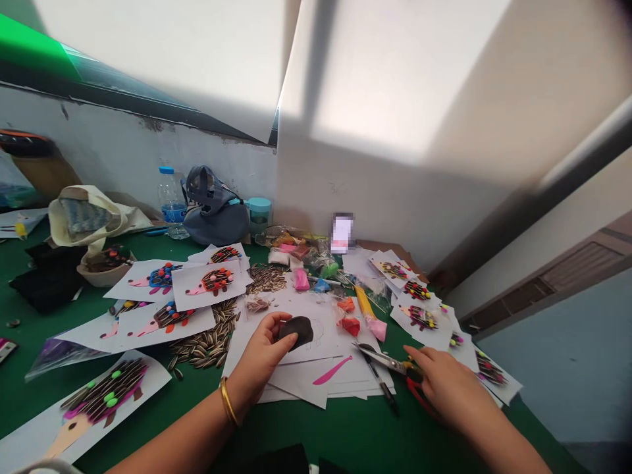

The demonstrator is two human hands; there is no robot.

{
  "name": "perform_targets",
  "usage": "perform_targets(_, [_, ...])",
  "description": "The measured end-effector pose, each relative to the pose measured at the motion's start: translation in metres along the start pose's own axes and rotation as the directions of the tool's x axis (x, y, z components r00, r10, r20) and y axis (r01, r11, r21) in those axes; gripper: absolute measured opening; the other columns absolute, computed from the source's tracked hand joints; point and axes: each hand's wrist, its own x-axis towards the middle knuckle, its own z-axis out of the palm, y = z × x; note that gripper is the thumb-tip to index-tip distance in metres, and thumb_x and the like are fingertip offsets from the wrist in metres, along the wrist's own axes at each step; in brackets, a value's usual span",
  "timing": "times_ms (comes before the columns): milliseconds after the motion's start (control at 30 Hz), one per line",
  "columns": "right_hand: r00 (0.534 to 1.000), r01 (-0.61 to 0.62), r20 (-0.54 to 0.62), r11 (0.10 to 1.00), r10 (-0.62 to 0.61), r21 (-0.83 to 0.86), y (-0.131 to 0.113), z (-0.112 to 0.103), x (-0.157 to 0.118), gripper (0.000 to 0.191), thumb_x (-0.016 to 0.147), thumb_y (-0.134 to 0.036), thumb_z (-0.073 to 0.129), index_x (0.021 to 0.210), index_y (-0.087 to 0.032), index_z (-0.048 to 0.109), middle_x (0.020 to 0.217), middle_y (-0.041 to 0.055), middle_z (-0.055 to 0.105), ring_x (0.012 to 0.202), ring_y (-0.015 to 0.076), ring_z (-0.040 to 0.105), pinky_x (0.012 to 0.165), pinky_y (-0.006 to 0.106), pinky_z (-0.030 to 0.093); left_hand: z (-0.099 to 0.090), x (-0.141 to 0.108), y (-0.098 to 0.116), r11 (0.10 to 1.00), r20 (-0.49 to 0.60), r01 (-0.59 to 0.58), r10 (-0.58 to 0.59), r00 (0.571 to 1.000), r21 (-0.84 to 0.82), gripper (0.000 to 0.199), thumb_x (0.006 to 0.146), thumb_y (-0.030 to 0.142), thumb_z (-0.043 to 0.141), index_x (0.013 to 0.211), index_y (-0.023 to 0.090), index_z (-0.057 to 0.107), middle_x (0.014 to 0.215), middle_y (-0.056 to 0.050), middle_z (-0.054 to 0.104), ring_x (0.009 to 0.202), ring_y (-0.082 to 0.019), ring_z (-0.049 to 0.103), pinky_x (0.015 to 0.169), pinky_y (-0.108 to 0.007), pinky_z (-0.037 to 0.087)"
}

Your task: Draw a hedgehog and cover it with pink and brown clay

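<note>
Between the thumb and fingers of my left hand (269,349) is a flat, dark, rounded piece (300,331), held above white sheets of paper (281,375). My right hand (439,382) is at the red and yellow handles of metal scissors (388,360); its fingers are bent over them, and the grip underneath is partly hidden. The scissor blades point left, across a black pen (380,378). A pink plastic knife (332,370) lies on the paper between my hands. Red clay (349,325) and a yellow packet (364,304) lie just beyond the scissors.
Hedgehog pictures (205,284) lie left and others (419,316) right. Sunflower seeds (212,339) are heaped on the green table (197,408). Behind stand a water bottle (172,207), a blue bag (212,214), a lidded jar (259,216) and a lit phone (342,234) near the wall.
</note>
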Motion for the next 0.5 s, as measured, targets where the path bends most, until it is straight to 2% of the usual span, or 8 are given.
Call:
perform_targets(33, [0.998,0.024,-0.052,0.999,-0.021,0.047,-0.012,-0.009,0.002,0.052,0.082,-0.019,0.048,0.131,-0.024,0.061,0.125,0.0119,0.063,0.112,0.034,0.058,0.091,0.048,0.048,0.0,0.0,0.0,1.0,-0.002,0.0,0.0,1.0,0.008,0.044,0.067,0.032,0.081,0.103,0.019,0.059,0.097,-0.006,0.07,0.091,-0.022,0.065,0.083,-0.033,0.049])
perform_targets(100, [0.983,0.162,-0.118,0.963,-0.139,0.217,-0.042,-0.025,0.007,0.044,0.089,-0.031,0.047,0.13,-0.028,0.06,0.129,0.0085,0.062,0.117,0.0297,0.056,0.096,0.043,0.047,0.0,0.001,-0.001,1.0,0.0,-0.004,0.004,1.0,0.03,0.042,0.065,0.032,0.082,0.098,0.019,0.059,0.094,-0.005,0.069,0.09,-0.022,0.065,0.081,-0.032,0.049])
perform_targets(200, [0.936,0.35,-0.14,0.808,-0.323,0.475,-0.093,-0.04,0.017,0.044,0.09,-0.041,0.051,0.132,-0.029,0.057,0.132,0.0065,0.06,0.121,0.0264,0.054,0.102,0.041,0.043,-0.001,0.002,-0.003,0.998,0.037,-0.016,0.014,0.999,0.068,0.04,0.064,0.031,0.082,0.095,0.019,0.06,0.094,-0.005,0.069,0.09,-0.023,0.065,0.081,-0.033,0.05])
perform_targets(333, [0.915,0.363,-0.141,0.622,-0.378,0.694,-0.144,-0.043,0.037,0.047,0.088,-0.037,0.058,0.134,-0.029,0.054,0.121,0.0054,0.065,0.107,0.0218,0.061,0.087,0.035,0.05,-0.001,0.003,-0.007,0.991,0.093,-0.057,0.046,0.995,0.124,0.038,0.066,0.029,0.081,0.097,0.02,0.06,0.095,-0.005,0.068,0.092,-0.024,0.065,0.081,-0.035,0.051])
perform_targets(433, [0.9,0.371,-0.138,0.558,-0.413,0.743,-0.157,-0.037,0.058,0.026,0.087,-0.028,0.055,0.11,-0.025,0.068,0.1,0.0029,0.071,0.091,0.0188,0.064,0.077,0.031,0.049,-0.005,0.007,-0.007,0.981,0.11,-0.093,0.075,0.991,0.17,0.042,0.069,0.028,0.078,0.106,0.02,0.058,0.097,-0.006,0.067,0.091,-0.023,0.065,0.081,-0.035,0.051])
perform_targets(500, [0.917,0.346,-0.153,0.545,-0.368,0.764,-0.156,-0.03,0.073,0.021,0.086,-0.025,0.054,0.101,-0.022,0.069,0.095,0.0028,0.071,0.087,0.0186,0.064,0.074,0.03,0.048,-0.01,0.01,-0.005,0.965,0.09,-0.132,0.114,0.989,0.227,0.046,0.073,0.03,0.074,0.115,0.021,0.056,0.103,-0.008,0.067,0.086,-0.021,0.065,0.08,-0.036,0.051])
